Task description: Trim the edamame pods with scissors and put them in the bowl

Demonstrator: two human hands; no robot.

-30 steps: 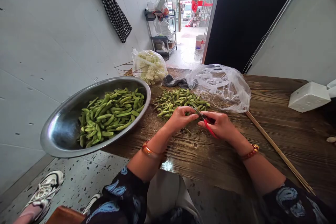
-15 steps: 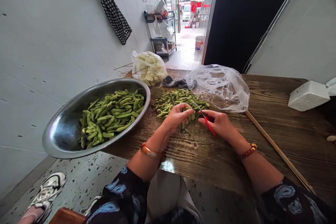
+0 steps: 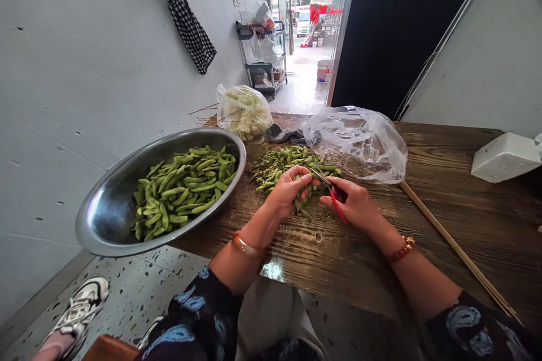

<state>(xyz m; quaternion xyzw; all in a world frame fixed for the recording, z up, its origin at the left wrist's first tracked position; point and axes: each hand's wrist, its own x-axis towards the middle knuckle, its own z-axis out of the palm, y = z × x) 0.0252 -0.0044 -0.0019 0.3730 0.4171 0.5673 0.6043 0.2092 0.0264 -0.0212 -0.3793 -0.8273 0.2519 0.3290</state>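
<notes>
Red-handled scissors (image 3: pixel 337 203) are gripped in my right hand (image 3: pixel 354 202), their blades pointing left toward my other hand. The fingers of my left hand (image 3: pixel 292 187) are pinched round a green soybean pod (image 3: pixel 314 176), largely covered by the fingers, close to the blade tips. Beneath and behind both hands lies a loose pile of soybean pods (image 3: pixel 292 157) with small trimmings on the wooden table (image 3: pixel 381 248). On the left, a large oval metal basin (image 3: pixel 99 220) holds many more pods.
A clear bag of pale cauliflower (image 3: pixel 245 110) stands at the table's back edge, beside a grey cloth (image 3: pixel 283 133). A crumpled clear plastic bag (image 3: pixel 359 138) lies behind my right hand. Thin wooden sticks (image 3: pixel 457 248) lie at right, below a white box (image 3: pixel 503 155).
The scissors' blades have come closer to the fingertips of my left hand. The whole view has shifted slightly, with the surroundings appearing a little further right.
</notes>
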